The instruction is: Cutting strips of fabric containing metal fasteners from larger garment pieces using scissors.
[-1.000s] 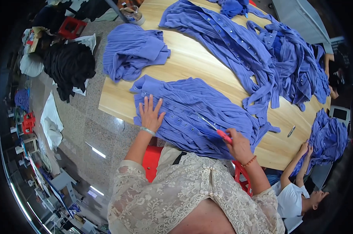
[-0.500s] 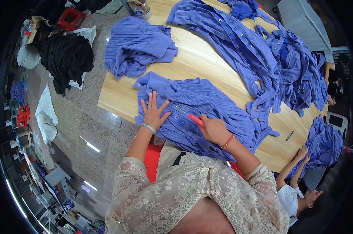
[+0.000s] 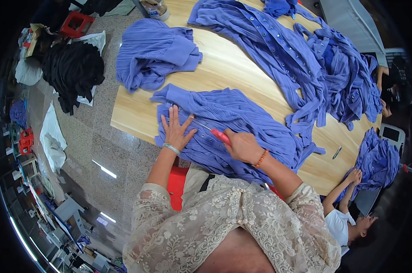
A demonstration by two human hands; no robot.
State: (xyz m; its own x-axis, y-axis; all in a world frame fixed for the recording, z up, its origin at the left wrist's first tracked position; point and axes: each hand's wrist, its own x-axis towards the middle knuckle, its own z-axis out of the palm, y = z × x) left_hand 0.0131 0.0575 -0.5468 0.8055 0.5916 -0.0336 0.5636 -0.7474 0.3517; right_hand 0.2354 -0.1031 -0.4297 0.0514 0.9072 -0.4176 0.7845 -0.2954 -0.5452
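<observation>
A blue-violet ribbed garment (image 3: 247, 120) with a row of metal eyelets or snaps lies along the near side of the wooden table. My left hand (image 3: 175, 132) presses flat on its left end, fingers spread, a bracelet at the wrist. Closed in my right hand (image 3: 243, 146) is a red-handled tool with a thin metal shaft (image 3: 221, 136). Its shaft points up and left along the fastening strip, toward my left fingertips. Whether the tip touches the cloth I cannot tell.
Another violet garment (image 3: 156, 52) is bunched at the table's far left, with more violet garments (image 3: 278, 54) across the far right. A small pen-like tool (image 3: 337, 152) rests near the right edge. At right, a co-worker's hands (image 3: 353, 176) hold violet cloth. Black cloth (image 3: 74, 70) is heaped on the floor.
My right hand has shifted a little left with the red-handled tool, nearer my left hand. My left hand still presses on the garment. The whole view has slid slightly.
</observation>
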